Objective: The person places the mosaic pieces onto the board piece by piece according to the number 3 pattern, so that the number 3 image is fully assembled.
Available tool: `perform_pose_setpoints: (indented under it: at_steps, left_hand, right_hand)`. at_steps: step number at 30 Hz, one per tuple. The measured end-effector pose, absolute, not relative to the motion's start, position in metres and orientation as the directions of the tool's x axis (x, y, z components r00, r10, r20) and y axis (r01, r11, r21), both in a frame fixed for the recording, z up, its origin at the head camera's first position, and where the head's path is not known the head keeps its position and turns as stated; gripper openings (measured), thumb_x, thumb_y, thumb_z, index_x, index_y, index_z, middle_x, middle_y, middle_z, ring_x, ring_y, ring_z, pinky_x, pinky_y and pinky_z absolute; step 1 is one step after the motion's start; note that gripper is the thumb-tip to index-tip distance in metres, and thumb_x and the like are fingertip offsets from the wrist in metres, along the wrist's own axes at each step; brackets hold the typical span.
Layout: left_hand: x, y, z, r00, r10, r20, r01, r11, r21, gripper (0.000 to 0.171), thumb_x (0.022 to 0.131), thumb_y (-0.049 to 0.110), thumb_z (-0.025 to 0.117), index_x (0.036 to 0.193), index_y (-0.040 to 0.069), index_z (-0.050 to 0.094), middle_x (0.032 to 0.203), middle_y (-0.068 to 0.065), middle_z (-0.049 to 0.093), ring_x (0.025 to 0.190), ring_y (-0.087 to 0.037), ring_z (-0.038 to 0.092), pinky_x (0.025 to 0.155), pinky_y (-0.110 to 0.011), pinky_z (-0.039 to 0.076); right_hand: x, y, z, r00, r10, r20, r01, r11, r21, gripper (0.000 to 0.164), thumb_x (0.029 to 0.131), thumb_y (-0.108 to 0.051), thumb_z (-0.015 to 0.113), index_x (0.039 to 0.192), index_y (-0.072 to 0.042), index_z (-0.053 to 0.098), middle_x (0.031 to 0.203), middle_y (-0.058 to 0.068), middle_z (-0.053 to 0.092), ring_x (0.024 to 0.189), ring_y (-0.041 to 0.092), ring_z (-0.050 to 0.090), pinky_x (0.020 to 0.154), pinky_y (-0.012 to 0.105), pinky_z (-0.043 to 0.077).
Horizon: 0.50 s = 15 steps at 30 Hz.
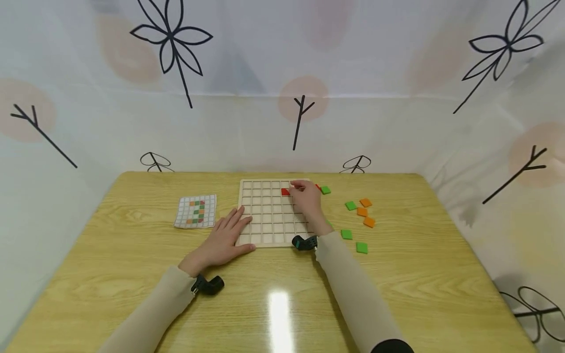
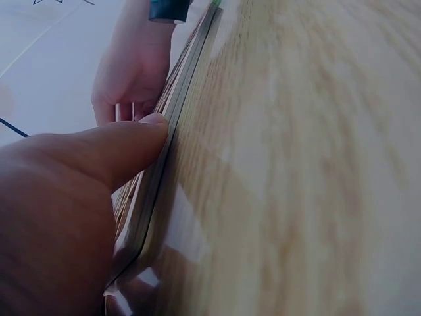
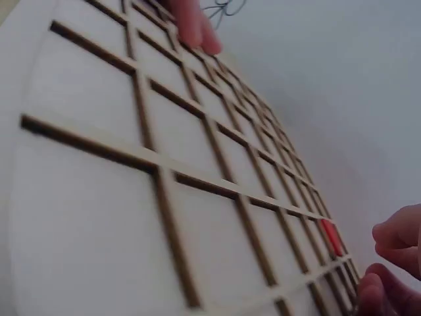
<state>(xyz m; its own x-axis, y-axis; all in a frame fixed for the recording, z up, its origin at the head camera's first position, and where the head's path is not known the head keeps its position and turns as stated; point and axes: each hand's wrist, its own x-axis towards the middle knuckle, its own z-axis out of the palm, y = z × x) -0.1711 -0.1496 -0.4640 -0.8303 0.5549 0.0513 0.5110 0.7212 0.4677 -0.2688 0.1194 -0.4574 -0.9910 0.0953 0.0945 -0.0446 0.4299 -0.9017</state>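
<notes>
On the table's (image 1: pixel 110 255) left lies one patterned card (image 1: pixel 195 212). Next, the left hand (image 1: pixel 226 241) rests spread on one grid board (image 1: pixel 267 228), which has one red tile (image 1: pixel 285 191) visible in it. Beside that tile is the right hand (image 1: pixel 307 202); whether it pinches anything, I cannot tell. Farther right lie three orange tiles (image 1: pixel 362 212) and four plainly visible green tiles (image 1: pixel 362 247).

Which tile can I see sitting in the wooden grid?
The red tile just left of the right hand; the green tiles, orange tiles and a partly hidden red piece lie outside the grid.
</notes>
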Motion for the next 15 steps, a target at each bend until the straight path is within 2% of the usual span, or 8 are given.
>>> perform_pose_setpoints:
  at_steps: [6,10,15]
  left_hand:
    - [-0.170,-0.152,-0.463,-0.839,0.542,0.049,0.500,0.731,0.465,0.078,0.097,0.052,0.059,0.156,0.008,0.033,0.166,-0.015,0.007,0.152,-0.034,0.004,0.114,-0.063,0.011]
    - [-0.170,-0.151,-0.463,-0.842,0.540,0.023,0.486,0.739,0.467,0.079,0.097,0.056,0.057,0.157,0.011,0.031,0.166,-0.015,0.002,0.152,-0.032,0.002,0.116,-0.060,0.009]
    - [-0.170,-0.151,-0.462,-0.845,0.534,0.006,0.472,0.742,0.476,0.079,0.096,0.056,0.057,0.157,0.011,0.032,0.166,-0.016,0.001,0.152,-0.031,0.001,0.117,-0.058,0.009]
  right_hand:
    - [-0.269,0.133,-0.448,-0.999,0.018,0.036,-0.028,0.327,-0.945,0.030,0.100,-0.015,0.061,0.128,-0.005,0.067,0.125,0.011,0.062,0.106,0.027,0.059,0.079,0.038,0.051]
    - [-0.266,0.146,-0.444,-0.999,-0.013,0.045,-0.046,0.355,-0.934,0.031,0.100,-0.015,0.061,0.129,-0.005,0.066,0.122,0.010,0.062,0.100,0.025,0.059,0.073,0.033,0.051]
    - [-0.261,0.162,-0.440,-0.998,-0.025,0.056,-0.061,0.418,-0.906,0.031,0.100,-0.017,0.061,0.130,-0.008,0.066,0.118,0.009,0.061,0.088,0.024,0.053,0.062,0.031,0.043]
